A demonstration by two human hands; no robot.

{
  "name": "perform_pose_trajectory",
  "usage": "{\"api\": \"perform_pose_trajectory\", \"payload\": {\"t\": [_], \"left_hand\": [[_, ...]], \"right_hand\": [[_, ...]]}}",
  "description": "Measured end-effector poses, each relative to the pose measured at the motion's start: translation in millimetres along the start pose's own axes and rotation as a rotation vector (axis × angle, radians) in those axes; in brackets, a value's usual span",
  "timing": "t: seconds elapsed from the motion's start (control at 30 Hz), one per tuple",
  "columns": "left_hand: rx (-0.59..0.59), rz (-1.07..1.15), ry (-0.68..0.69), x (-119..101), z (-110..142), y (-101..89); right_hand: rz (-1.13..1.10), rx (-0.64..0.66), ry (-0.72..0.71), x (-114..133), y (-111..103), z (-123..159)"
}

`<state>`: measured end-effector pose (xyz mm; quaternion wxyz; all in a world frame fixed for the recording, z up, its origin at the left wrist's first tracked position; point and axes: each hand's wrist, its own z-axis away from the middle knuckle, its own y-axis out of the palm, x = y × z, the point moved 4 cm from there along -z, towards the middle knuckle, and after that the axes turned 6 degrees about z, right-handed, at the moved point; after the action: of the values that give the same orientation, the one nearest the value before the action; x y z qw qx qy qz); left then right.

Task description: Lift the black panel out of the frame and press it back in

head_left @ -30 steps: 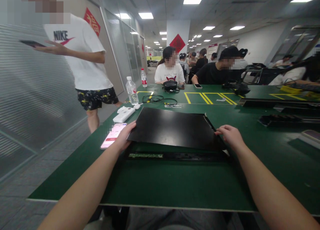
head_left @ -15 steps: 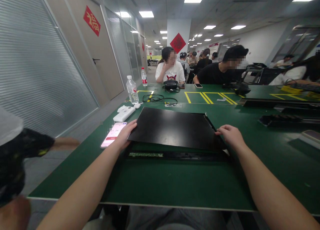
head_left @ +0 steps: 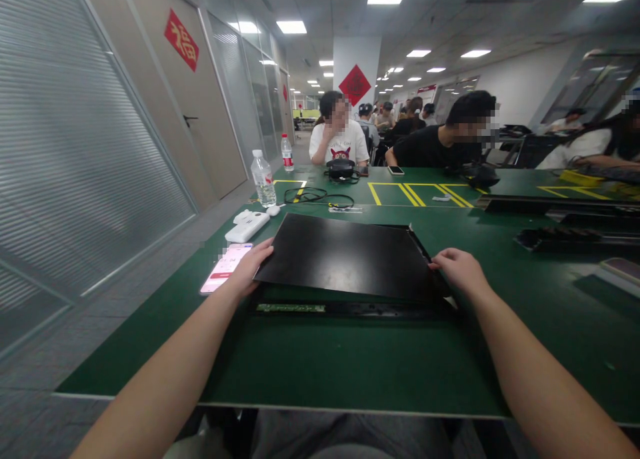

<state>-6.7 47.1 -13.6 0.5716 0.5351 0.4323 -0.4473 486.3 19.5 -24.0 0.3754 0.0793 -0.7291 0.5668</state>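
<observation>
A flat, dark, slightly shiny screen panel [head_left: 345,252] lies tilted over a thin black frame [head_left: 390,310] on the green table. My left hand [head_left: 250,267] is closed on the panel's left edge, thumb on top and fingers underneath. At the opposite side, my right hand [head_left: 460,269] pinches the right edge, where panel and frame rim meet; which of the two it grips is hard to see. Along the near side of the frame shows a green circuit board strip [head_left: 290,308]. The panel's near edge stands off the frame, leaving a dark gap.
Left of the panel lie a lit phone [head_left: 227,269] and a white device [head_left: 247,226]. Behind are a water bottle [head_left: 263,179], a second bottle [head_left: 287,154] and a black cable [head_left: 317,196]. More black parts [head_left: 570,239] lie on the right. People sit across the green table [head_left: 350,372].
A person passing at the left edge has gone out of view. My hands and the panel have hardly moved.
</observation>
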Motion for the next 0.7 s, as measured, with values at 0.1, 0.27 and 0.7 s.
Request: {"api": "perform_pose_trajectory", "payload": {"t": [0.1, 0.27, 0.7], "left_hand": [[0.008, -0.012, -0.006, -0.5, 0.9, 1.0], [-0.010, -0.051, 0.010, -3.2, 3.7, 3.0], [-0.047, -0.059, -0.021, -2.0, 2.8, 2.5]], "right_hand": [[0.044, -0.012, -0.017, 0.2, -0.8, -0.1], [0.107, -0.028, -0.024, 3.4, -2.1, 2.1], [0.149, -0.073, -0.059, 2.0, -0.7, 0.8]]}}
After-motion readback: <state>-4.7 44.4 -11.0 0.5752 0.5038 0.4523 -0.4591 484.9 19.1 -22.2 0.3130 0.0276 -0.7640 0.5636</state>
